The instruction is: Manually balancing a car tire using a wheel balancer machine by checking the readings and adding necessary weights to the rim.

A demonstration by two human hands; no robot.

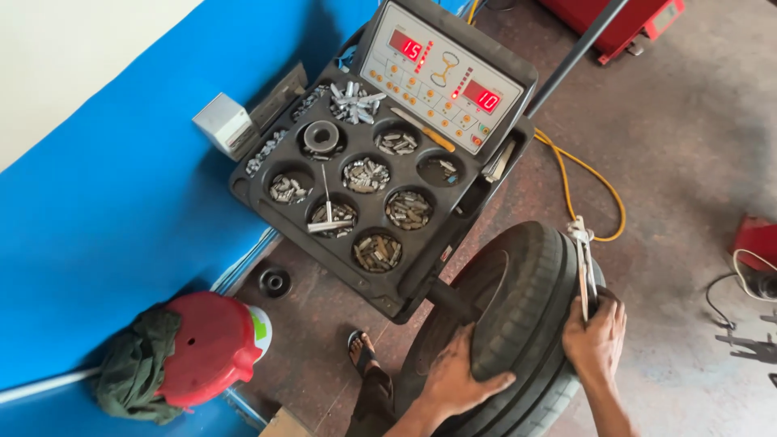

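Both hands grip a black ribbed rubber tyre (518, 299) standing upright on the balancer's shaft (449, 301). Left hand (453, 376) lies flat, fingers spread over the inner sidewall and tread. Right hand (596, 338) curls on the outer edge, clasping a metal plier-like tool (583, 259). Black plastic tray (380, 279) sits above the tyre: round pockets full of small grey metal weights (366, 174); one holds a steel cone (321, 136). Red plastic stool (209, 346) with green rag (133, 364) lower left.
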